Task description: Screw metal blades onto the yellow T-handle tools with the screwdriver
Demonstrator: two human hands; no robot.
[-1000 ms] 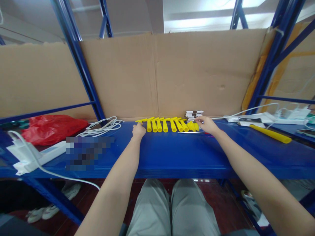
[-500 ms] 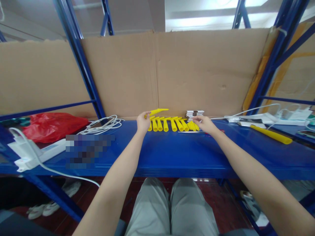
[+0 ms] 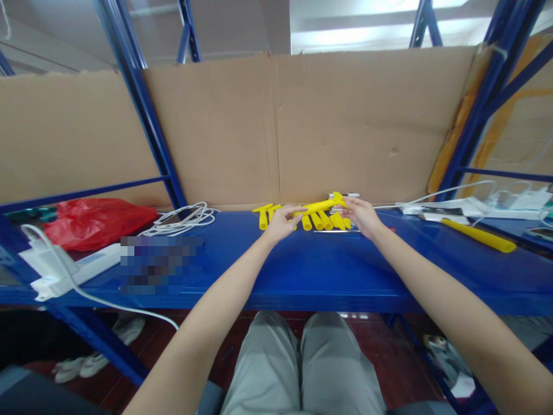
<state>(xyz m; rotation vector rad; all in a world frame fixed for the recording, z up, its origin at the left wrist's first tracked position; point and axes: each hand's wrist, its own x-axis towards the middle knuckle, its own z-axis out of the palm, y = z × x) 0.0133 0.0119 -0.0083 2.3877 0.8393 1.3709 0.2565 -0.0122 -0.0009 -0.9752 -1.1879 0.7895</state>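
My left hand [image 3: 284, 223] is closed round the near end of a yellow tube [image 3: 318, 206], which slants up to the right above the blue shelf. At its far end, my right hand [image 3: 361, 215] pinches a small yellow piece [image 3: 338, 199] against the tube. Below and behind my hands, several yellow tubes with flat crosspieces [image 3: 263, 219] stand in a row, partly hidden. Small loose yellow pieces [image 3: 339, 221] lie at the row's right end. A thin silvery tool [image 3: 334, 231] lies in front of them.
A red plastic bag [image 3: 101, 222], a coiled white cable [image 3: 185, 219] and a power strip [image 3: 93, 265] are at the left. Another yellow tube [image 3: 479, 235] lies at the right. Cardboard [image 3: 216, 132] stands along the back edge.
My left hand has moved right, bringing the yellow tube across to my right hand. The tube's far end now meets the small yellow piece at my right fingers.
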